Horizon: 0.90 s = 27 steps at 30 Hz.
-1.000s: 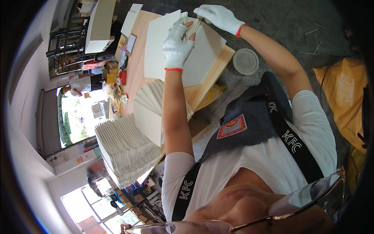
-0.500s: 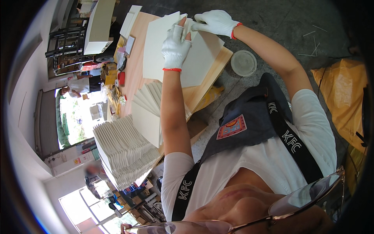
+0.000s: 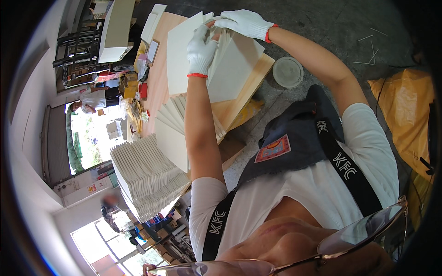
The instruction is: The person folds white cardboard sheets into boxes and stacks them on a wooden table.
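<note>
"Head view — where do our white sheets [image 3: 237, 69] sit?"

"Loose pile on the wooden table [image 3: 161, 78], upper edges fanned apart, not squared."

"How do we handle those edges well?"

"Light touch, we'd judge: steady the faces with the left hand [image 3: 201, 49], work the edges with the right hand [image 3: 244, 24], few sheets at once, no bent corners. They probably slide easily on each other."

"Grip?"

"Left: half curled over the pile, bare fingertips at the fanned edges. Whether it pinches any sheet, we can't tell. Right: fingers together and nearly straight, laid over the upper edge close by the left fingertips; underside hidden — so we can't tell if it's clasping."

"Further out?"

"Second fanned batch [image 3: 172, 126] beside the left forearm [image 3: 200, 124], then a tall wavy stack [image 3: 147, 175] toward lower left. Round tub [image 3: 288, 72] on the floor near the table corner, thin white strips [image 3: 374, 55] beyond it, yellow sack [image 3: 400, 101] far right. We also log a person [image 3: 94, 99] in the background, left side."
</note>
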Tool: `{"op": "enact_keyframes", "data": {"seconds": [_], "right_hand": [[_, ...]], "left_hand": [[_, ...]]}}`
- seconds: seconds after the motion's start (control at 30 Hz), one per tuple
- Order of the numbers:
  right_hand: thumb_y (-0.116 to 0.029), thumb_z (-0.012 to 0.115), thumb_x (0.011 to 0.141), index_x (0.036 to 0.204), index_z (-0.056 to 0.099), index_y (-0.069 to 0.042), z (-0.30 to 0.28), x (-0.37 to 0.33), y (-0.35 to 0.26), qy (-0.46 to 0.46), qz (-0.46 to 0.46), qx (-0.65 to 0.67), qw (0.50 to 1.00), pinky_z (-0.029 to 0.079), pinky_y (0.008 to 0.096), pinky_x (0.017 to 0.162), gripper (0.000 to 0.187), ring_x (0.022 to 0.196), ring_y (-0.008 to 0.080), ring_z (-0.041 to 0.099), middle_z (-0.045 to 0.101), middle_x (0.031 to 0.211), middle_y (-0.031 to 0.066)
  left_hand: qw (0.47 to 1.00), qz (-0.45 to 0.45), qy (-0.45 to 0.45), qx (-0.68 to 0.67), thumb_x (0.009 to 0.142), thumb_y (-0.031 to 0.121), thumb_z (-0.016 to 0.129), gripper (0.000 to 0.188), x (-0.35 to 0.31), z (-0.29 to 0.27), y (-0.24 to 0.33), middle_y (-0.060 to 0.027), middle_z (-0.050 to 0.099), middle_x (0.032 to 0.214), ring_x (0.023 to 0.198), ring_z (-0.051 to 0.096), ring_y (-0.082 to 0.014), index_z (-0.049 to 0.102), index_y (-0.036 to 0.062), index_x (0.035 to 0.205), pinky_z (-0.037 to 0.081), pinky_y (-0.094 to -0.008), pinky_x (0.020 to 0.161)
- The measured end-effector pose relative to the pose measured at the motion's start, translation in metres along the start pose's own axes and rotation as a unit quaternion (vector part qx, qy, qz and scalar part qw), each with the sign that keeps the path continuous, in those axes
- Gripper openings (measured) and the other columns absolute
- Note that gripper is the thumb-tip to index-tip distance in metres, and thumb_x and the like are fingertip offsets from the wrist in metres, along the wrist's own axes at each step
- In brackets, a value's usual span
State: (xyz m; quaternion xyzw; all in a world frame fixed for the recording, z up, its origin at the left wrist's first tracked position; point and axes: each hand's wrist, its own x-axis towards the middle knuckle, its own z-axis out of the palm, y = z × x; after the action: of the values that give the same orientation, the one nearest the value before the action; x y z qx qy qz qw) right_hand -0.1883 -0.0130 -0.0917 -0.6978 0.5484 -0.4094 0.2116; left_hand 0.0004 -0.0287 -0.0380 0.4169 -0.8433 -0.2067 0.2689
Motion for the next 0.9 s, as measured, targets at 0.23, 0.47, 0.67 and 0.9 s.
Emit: {"op": "enact_keyframes", "data": {"seconds": [0.23,0.47,0.67,0.9], "right_hand": [[-0.052,0.039,0.099,0.108,0.063,-0.014,0.000,-0.006,0.001,0.013,0.008,0.005,1.000,0.049,0.0459,0.079,0.046,0.091,0.0343,0.064,0.068,0.096,0.0124],[-0.051,0.038,0.099,0.111,0.063,-0.015,-0.003,-0.008,-0.004,0.007,0.016,-0.003,1.000,0.050,0.0464,0.080,0.045,0.092,0.0347,0.064,0.069,0.098,0.0127],[-0.052,0.038,0.099,0.113,0.063,-0.016,-0.003,-0.009,-0.004,0.014,0.015,0.013,1.000,0.049,0.0458,0.080,0.046,0.093,0.0344,0.065,0.069,0.097,0.0125],[-0.048,0.039,0.100,0.108,0.062,-0.015,0.002,-0.009,0.001,0.034,0.004,0.006,0.999,0.049,0.0457,0.079,0.041,0.090,0.0343,0.064,0.068,0.095,0.0119]], "left_hand": [[0.989,0.051,0.001,0.136,0.075,0.027,0.081,0.049,-0.003,0.006,-0.001,-0.0107,0.066,0.114,0.105,0.064,-0.0271,0.066,0.0065,0.117,0.051,-0.0365,0.092],[0.996,-0.004,0.003,0.088,0.073,0.029,0.083,0.051,-0.003,0.003,-0.001,-0.0104,0.065,0.116,0.106,0.064,-0.0266,0.066,0.0090,0.117,0.051,-0.0360,0.093],[0.998,0.014,-0.001,0.055,0.079,0.025,0.078,0.051,-0.002,0.001,-0.003,-0.0118,0.068,0.115,0.106,0.065,-0.0292,0.061,0.0122,0.125,0.051,-0.0365,0.091],[0.999,-0.017,0.009,0.047,0.083,0.025,0.072,0.056,-0.006,0.003,0.008,-0.0131,0.068,0.117,0.105,0.066,-0.0331,0.051,0.0182,0.134,0.052,-0.0387,0.090]]}}
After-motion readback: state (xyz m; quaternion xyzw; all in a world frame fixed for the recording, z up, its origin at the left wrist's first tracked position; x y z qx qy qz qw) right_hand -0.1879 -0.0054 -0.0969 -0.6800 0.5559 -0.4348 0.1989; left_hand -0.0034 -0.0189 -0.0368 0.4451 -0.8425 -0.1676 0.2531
